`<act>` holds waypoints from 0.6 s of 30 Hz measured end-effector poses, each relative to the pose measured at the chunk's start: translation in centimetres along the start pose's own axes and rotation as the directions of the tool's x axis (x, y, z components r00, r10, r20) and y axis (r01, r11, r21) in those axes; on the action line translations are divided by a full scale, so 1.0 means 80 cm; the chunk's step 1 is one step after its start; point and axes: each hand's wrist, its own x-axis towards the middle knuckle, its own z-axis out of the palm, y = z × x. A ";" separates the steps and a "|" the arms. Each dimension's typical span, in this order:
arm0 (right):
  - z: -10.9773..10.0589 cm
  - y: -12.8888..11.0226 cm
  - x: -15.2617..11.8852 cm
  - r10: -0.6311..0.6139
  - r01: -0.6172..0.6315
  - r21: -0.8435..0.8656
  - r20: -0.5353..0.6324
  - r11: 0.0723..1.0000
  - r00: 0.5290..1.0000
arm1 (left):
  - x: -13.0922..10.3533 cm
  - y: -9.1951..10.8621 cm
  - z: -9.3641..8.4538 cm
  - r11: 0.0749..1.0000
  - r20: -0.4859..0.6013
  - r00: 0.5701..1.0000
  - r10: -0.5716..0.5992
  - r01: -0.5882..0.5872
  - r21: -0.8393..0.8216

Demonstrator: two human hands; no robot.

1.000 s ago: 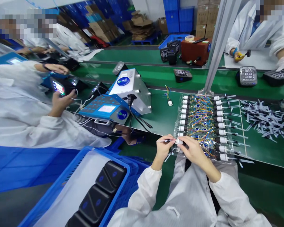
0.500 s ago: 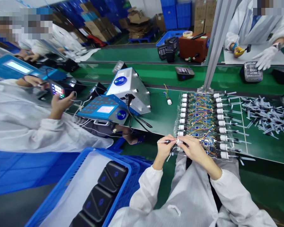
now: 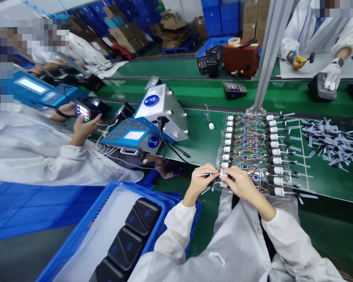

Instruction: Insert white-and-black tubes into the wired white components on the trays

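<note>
My left hand is closed in a pinch on a thin pale tube piece with a dark part at its inner end. My right hand pinches a small white cylindrical pump at the near left corner of the laid-out parts. The tube's dark end is close to the pump; fingertips hide whether they touch. Under and beyond my hands, a clear plastic tray carries two columns of similar white pumps with coloured wires between. Pale tubes stick out from the right column.
Loose tube pieces lie heaped at the right. One wired white part lies alone left of the tray. A silver and blue tester with cables stands further left. A blue crate holds black devices. Co-workers handle display devices at left and far right.
My left hand has shifted slightly left, the tube still in its fingers. My right hand stays on the pump. The far-right co-worker's gloved hand has tilted a display device.
</note>
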 end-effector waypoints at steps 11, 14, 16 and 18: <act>0.001 0.002 0.000 -0.004 0.004 0.002 0.017 1.000 1.000 | -0.011 -0.004 0.009 0.999 -0.034 0.999 -0.013 0.012 -0.030; 0.000 0.001 0.001 -0.018 0.018 -0.004 0.020 1.000 1.000 | -0.010 -0.005 0.008 0.999 -0.011 0.999 -0.030 0.029 -0.035; -0.001 0.000 0.003 -0.023 0.023 -0.006 0.028 1.000 0.999 | -0.008 -0.006 0.008 0.998 0.003 0.999 -0.041 0.041 -0.042; -0.002 0.002 0.005 -0.027 0.027 0.002 0.030 1.000 0.999 | -0.005 -0.008 0.007 0.998 0.004 0.999 -0.036 0.036 -0.057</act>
